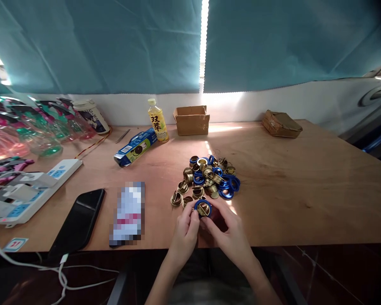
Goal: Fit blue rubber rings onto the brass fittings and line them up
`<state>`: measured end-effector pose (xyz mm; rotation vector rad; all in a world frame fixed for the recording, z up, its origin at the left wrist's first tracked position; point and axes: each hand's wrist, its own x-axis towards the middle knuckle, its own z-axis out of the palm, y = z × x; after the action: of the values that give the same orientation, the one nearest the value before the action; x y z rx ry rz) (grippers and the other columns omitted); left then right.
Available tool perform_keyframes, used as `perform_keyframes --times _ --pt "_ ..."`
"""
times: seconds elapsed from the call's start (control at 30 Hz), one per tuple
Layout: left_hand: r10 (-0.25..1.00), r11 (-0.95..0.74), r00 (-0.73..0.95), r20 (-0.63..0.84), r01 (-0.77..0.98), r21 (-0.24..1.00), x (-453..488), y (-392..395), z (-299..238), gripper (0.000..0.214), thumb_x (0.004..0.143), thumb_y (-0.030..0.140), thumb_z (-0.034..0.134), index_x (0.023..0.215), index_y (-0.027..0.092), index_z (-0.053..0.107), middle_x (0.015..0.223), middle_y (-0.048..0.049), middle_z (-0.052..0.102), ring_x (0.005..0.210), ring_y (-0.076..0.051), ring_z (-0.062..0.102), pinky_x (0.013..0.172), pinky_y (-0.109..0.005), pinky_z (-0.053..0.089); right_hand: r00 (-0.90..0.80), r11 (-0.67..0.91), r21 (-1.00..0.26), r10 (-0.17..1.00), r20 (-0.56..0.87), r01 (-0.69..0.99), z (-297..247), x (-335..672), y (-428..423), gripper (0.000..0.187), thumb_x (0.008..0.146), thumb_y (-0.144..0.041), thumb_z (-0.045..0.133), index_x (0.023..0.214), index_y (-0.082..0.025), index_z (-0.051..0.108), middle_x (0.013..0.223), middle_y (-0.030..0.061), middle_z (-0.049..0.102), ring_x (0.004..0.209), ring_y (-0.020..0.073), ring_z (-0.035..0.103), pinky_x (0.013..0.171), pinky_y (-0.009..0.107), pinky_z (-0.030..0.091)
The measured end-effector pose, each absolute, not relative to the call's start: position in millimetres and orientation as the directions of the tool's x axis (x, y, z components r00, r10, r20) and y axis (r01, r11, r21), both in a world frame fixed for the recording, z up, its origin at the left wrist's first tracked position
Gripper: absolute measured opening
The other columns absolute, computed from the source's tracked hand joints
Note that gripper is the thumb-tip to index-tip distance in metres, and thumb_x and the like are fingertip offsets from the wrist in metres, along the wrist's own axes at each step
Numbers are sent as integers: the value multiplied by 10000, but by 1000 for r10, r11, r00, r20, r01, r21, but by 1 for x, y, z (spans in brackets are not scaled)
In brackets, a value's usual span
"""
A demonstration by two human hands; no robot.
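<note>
Between my two hands is a round brass-coloured metal piece with a blue ring [203, 209] around its edge. My left hand [184, 228] pinches its left side, thumb at the lower rim. The fingers of my right hand [229, 228] close on its right side. Just beyond my fingers lies a loose pile of brass-coloured round pieces [212, 189] with crossbars inside, mixed with shiny blue rings [233, 183]. One brass piece [177, 198] lies at the pile's left edge. My fingertips hide part of the held piece's underside.
Left of the pile lie a blurred-out phone-like object [128, 214], a black phone [79, 218] and a white power strip [51, 182] with cables. Farther back stand spray bottles [38, 131], a blue carton [136, 146], a yellow drink bottle [158, 122], an open cardboard box [192, 123] and a crumpled brown package [281, 124].
</note>
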<state>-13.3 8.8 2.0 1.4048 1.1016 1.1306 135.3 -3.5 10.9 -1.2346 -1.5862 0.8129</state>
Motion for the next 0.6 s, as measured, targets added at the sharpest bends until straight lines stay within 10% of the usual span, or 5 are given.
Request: perform_keyframes --times 0.6 --pt "941 -2 338 -8 28 1000 -10 1 12 414 1040 409 331 1387 189 381 898 -50 728 782 -195 703 727 -319 553 -84 217 -953 975 204 210 9 141 -4 382 946 -240 524 1324 -234 580 1069 67 667 779 157 636 736 295 547"
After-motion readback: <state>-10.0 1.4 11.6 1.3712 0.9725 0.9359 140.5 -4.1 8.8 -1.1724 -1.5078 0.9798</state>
